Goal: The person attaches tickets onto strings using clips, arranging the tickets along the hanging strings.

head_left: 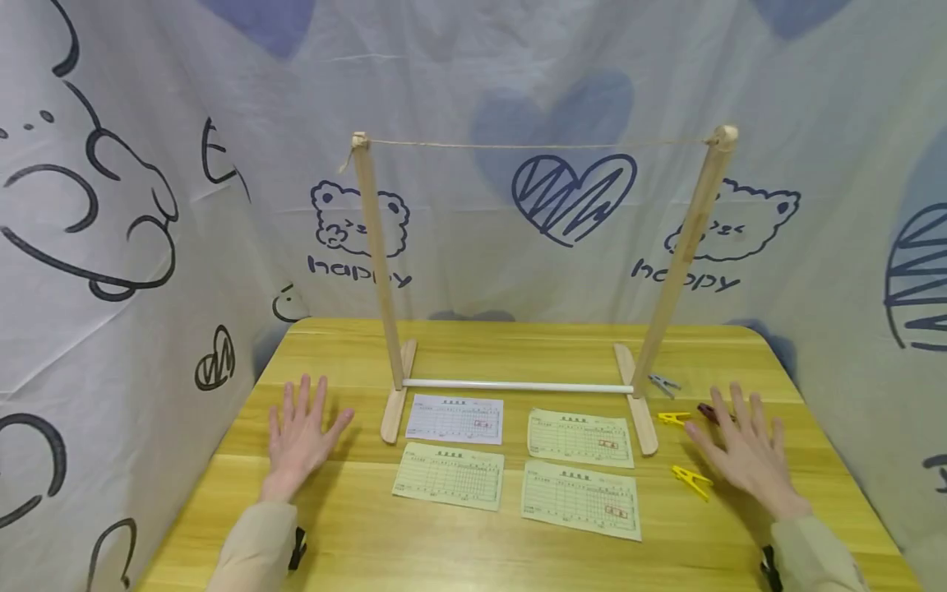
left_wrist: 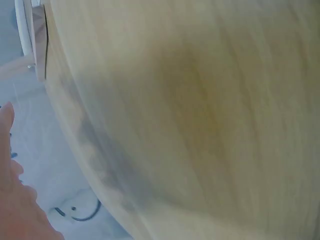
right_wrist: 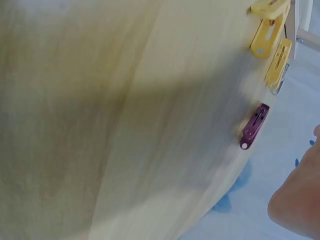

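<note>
My left hand (head_left: 299,432) lies flat on the yellow wooden table (head_left: 459,551), fingers spread, holding nothing. My right hand (head_left: 743,452) also rests open on the table, right of the rack. Clothes pegs lie around it: a yellow peg (head_left: 673,418) and a dark purple peg (head_left: 706,410) by its fingertips, another yellow peg (head_left: 691,482) beside the thumb, and a grey peg (head_left: 663,383) farther back. The right wrist view shows the purple peg (right_wrist: 254,126) and yellow pegs (right_wrist: 270,35). Several printed paper slips, one white (head_left: 455,418) and three pale green (head_left: 580,499), lie between the hands.
A wooden rack with two posts (head_left: 377,255), a string (head_left: 540,146) stretched across the top and a white bar (head_left: 518,386) at its base stands mid-table. Printed cloth walls (head_left: 111,247) close in the left, back and right sides. The left wrist view shows the table edge (left_wrist: 100,165).
</note>
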{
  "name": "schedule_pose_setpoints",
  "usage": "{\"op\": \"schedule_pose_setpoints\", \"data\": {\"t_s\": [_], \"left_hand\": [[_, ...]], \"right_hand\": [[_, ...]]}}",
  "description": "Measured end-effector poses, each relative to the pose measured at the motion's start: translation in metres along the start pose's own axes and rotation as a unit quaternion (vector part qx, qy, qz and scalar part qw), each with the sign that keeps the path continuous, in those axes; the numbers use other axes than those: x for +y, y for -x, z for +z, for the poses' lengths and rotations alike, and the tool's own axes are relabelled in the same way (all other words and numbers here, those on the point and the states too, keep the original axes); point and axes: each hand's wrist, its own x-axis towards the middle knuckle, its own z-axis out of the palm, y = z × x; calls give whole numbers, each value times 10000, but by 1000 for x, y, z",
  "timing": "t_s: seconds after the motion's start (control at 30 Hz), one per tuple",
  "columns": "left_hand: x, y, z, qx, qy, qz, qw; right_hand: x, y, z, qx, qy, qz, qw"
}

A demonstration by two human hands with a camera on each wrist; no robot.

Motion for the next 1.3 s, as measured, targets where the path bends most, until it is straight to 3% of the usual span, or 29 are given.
{"op": "schedule_pose_setpoints", "data": {"t_s": [0.3,0.63,1.0,1.3], "left_hand": [[28,14,5,-144,-223,304,9992],[65,29,24,92,-244,797,9965],[105,31,36,-85,-21,1305,9914],[128,28,54,-382,294,1949,9796]], "right_hand": [[-18,3,5,-355,-34,-9,9994],[-23,14,12,-462,-365,-266,9979],[-12,19,25,181,-1119,-738,9908],[-6,29,27,-90,-1809,-421,9826]]}}
